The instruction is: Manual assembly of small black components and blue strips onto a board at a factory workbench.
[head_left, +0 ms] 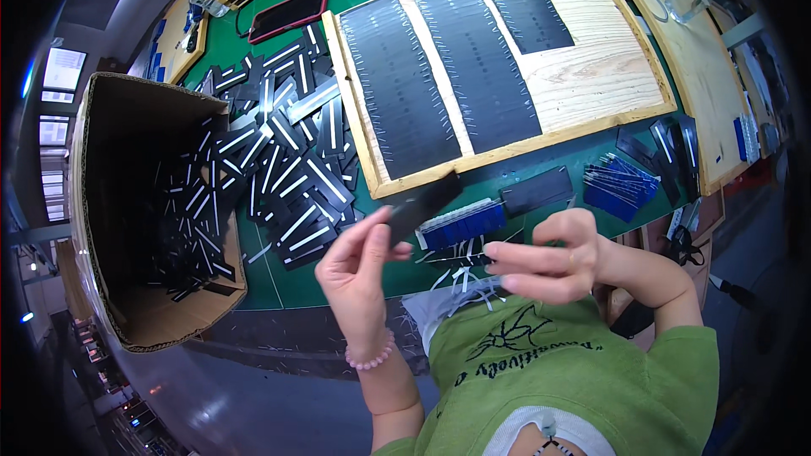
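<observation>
My left hand [359, 266] pinches a flat black strip [425, 205] between thumb and fingers, over the front edge of a wooden tray [583, 84]. To its right, my right hand [553, 257] has its fingertips together at a thin wire-like piece, too fine to make out fully. Just beyond the hands lies a row of blue pieces with white tops [463, 225]. Beside it is a black rectangular piece [537, 191]. Farther right, blue pieces with thin pale leads [622, 189] lie fanned out. Columns of overlapping black strips [401, 84] with thin leads at their edges cover much of the tray.
A cardboard box [160, 338] lies open at the left, black strips with white lines [287, 177] spilling from it onto the green table. A red-edged phone [289, 15] is at the back. Clear bottles [691, 0] and another wooden tray [718, 131] stand around.
</observation>
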### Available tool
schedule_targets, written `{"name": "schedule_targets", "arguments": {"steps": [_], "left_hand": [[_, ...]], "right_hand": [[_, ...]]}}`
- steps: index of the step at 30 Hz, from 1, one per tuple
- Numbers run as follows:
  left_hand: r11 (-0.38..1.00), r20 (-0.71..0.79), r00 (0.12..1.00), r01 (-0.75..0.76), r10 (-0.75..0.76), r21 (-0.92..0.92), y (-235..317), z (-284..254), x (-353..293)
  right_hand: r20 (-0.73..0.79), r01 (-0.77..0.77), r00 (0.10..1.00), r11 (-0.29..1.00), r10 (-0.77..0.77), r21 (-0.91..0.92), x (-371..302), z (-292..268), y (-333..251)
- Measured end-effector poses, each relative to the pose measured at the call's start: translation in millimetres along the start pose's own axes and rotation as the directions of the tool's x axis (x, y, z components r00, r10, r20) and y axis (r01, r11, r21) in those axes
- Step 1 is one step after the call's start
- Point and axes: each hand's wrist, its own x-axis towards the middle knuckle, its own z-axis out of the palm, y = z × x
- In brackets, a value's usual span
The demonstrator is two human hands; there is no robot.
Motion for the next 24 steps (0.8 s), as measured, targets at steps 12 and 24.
{"name": "schedule_targets", "arguments": {"steps": [12,24], "left_hand": [[0.961,0.325,0.917,0.267,-0.232,-0.066,-3.1,7.1,-3.1],[0.953,0.327,0.909,0.295,-0.257,-0.07,-4.8,8.3,-2.9]], "right_hand": [[0.03,-0.409,0.91,0.882,0.414,0.235,-1.0,-4.9,-0.1],[0.03,-0.41,0.909,0.879,0.416,0.245,-0.7,-5.4,0.0]]}}
